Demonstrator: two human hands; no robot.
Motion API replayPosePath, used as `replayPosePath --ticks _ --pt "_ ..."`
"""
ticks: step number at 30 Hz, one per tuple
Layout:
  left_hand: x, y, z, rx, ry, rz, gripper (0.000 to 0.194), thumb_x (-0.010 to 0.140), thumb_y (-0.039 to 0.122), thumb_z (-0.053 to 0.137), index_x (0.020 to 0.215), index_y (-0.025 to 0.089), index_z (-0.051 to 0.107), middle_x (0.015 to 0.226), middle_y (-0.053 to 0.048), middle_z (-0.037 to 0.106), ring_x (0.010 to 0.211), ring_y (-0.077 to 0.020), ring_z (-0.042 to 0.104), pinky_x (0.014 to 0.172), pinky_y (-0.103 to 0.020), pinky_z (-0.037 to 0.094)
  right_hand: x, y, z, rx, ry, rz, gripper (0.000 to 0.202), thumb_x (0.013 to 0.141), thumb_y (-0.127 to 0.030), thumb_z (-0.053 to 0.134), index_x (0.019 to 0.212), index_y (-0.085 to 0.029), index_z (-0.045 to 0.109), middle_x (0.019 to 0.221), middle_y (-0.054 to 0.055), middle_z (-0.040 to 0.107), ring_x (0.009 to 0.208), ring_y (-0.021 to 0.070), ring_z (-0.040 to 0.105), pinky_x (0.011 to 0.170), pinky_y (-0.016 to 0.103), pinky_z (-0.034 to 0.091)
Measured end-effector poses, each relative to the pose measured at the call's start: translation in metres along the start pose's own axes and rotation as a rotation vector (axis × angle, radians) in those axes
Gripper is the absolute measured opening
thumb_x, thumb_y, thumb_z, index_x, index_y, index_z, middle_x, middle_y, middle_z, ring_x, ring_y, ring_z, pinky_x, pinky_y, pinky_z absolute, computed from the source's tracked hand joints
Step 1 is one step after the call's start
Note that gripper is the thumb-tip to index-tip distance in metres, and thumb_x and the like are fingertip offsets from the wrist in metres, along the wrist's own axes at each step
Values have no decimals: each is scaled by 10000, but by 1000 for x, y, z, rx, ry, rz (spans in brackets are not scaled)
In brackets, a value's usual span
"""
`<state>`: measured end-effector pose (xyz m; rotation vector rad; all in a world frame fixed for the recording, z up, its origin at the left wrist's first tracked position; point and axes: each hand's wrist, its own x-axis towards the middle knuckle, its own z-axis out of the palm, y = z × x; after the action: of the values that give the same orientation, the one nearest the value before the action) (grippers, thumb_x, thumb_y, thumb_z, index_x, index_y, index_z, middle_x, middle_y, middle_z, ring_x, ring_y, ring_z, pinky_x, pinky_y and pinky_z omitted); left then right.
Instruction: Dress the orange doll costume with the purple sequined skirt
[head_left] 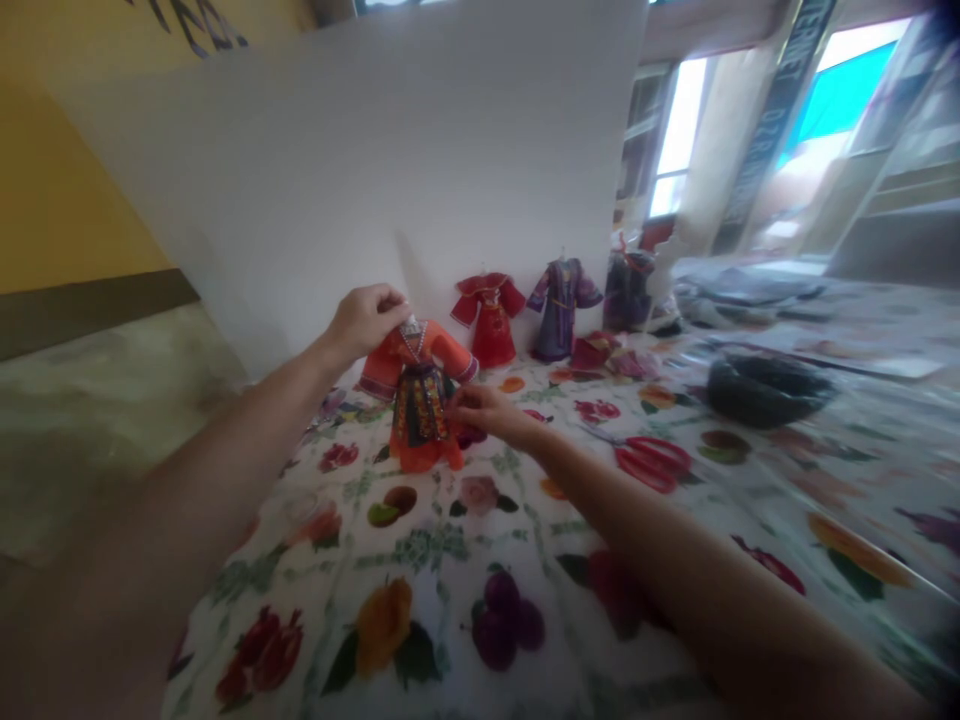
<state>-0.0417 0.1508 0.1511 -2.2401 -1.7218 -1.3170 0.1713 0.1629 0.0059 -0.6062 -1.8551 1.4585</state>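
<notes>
Our orange fabric miniature dress with dark embroidered front stands at 8 o'clock from the gold-trimmed red miniature dress. Our left fingers pinch its neck; our right fingers, partly curled, touch the skirt, grip unclear. We should steady the top, smoothing lightly.

1) Front dress: orange, with dark skirt panels patterned in yellow and red
2) Back dress: red, with gold on its front
3) Robe: bluish purple
4) Cloth: white, printed with red, orange and purple fruit, green leaves
5) Scissors: red handles
6) Board: greyish white
7) Wall: yellow, dark lettering
</notes>
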Motion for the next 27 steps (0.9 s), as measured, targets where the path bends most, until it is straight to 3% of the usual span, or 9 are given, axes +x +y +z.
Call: replayPosePath --ticks 3,7,19,27 --pt "0 1 1 2 -3 -2 217 765 368 646 816 161 688 798 -49 664 727 -164 553 661 -299 447 0 1 5 -14 -29 18 240 753 -381 740 774 -177 615 614 -18 600 488 87 529 418 183 394" --pt "1 1 1 3 -4 9 224 775 373 635 817 158 684 786 -49 664 725 -165 555 664 -299 443 1 2 7 3 -51 22 205 738 -330 743 748 -182 600 633 -13 630 506 93 545 431 185 374" --pt "1 0 1 6 1 7 234 760 377 639 819 156 687 785 -44 669 726 -166 563 669 -293 437 3 -1 -18 33 -4 -21 128 727 -250 695 719 -154 612 651 -15 618 576 90 536 512 207 358" --pt "2 0 0 16 3 17 234 763 380 639 807 154 684 765 -37 658 707 -156 553 656 -288 440 1 1 -14 114 -148 77 221 734 -340 727 747 -166 591 647 -10 610 523 84 518 478 208 371"
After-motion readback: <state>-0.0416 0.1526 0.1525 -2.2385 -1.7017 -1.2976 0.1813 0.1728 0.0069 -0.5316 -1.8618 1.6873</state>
